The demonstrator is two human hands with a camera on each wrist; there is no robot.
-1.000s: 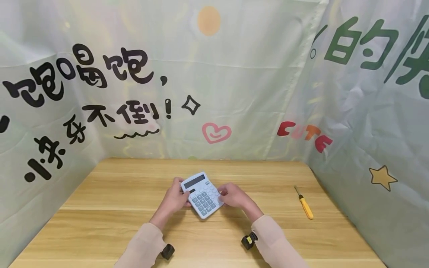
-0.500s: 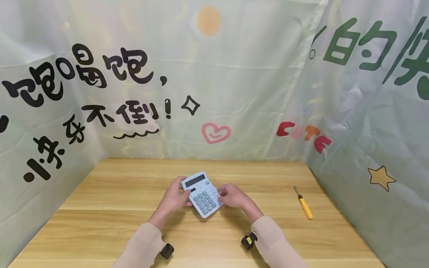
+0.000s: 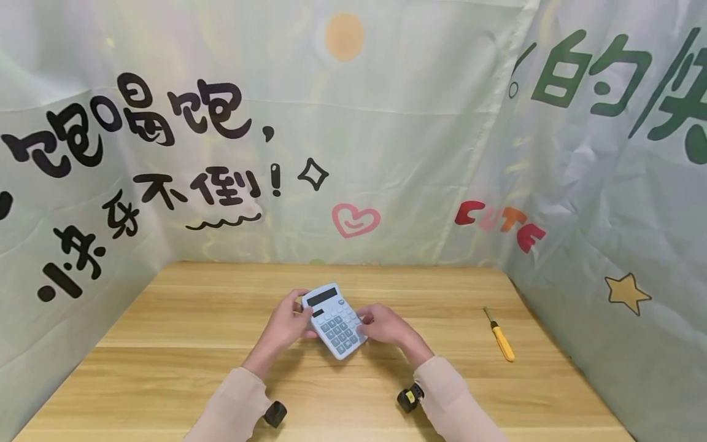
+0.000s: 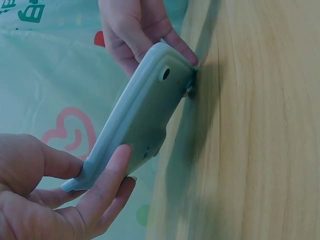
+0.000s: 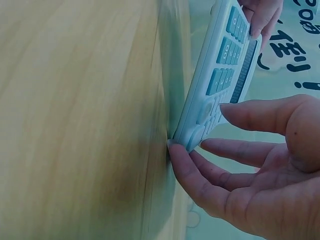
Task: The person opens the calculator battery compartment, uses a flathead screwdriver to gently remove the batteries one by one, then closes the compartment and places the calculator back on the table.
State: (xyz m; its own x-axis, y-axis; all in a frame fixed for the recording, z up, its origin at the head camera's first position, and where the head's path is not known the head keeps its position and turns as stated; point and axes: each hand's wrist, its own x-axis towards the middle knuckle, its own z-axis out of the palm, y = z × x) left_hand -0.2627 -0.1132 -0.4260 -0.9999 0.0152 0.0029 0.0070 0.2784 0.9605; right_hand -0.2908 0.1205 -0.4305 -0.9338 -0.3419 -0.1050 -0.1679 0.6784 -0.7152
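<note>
A light blue calculator [image 3: 334, 322] is tilted up off the wooden table [image 3: 210, 380], keys and dark display facing me. My left hand [image 3: 286, 319] grips its upper left side, thumb on the front and fingers behind. On the lower right side, my right hand [image 3: 385, 323] holds the corner; in the right wrist view its thumb [image 5: 260, 114] lies over the keys and a fingertip meets the corner edge. From the left wrist, the calculator's back [image 4: 155, 110] shows a small dark round spot, and its lower corner is close to the tabletop.
A screwdriver [image 3: 501, 336] with a yellow handle lies on the right part of the table. Printed fabric walls [image 3: 409, 153] enclose the back and both sides. Black wrist cameras [image 3: 275, 414] hang at the sleeves.
The calculator's top has shifted slightly to the right, turning a little, and my left hand has moved with it. My right hand has stayed almost in place at the corner.
</note>
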